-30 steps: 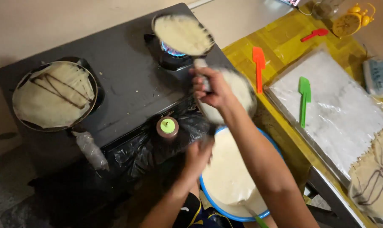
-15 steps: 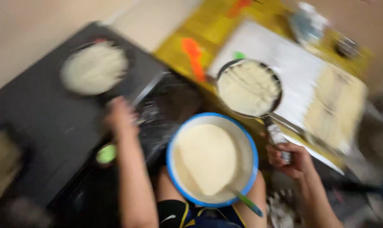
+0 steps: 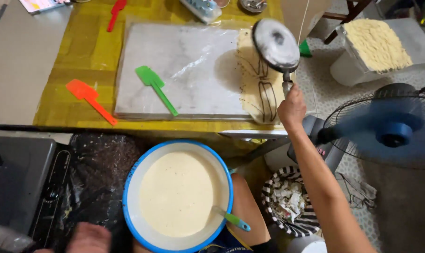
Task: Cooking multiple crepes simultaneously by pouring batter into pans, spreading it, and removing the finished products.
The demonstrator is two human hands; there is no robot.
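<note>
From the head view, the right hand (image 3: 292, 108) is closed around the handle of a small round pan (image 3: 276, 45), which is turned over so its grey, smudged underside faces the camera. Beneath the pan, just beyond the fist, thin pale crepes (image 3: 257, 79) with dark drizzled lines lie at the edge of a plastic-covered board (image 3: 184, 70). Nearer than the grip sits a blue-rimmed bowl of batter (image 3: 177, 194). The left hand (image 3: 88, 238) is blurred; I cannot tell its grip.
</note>
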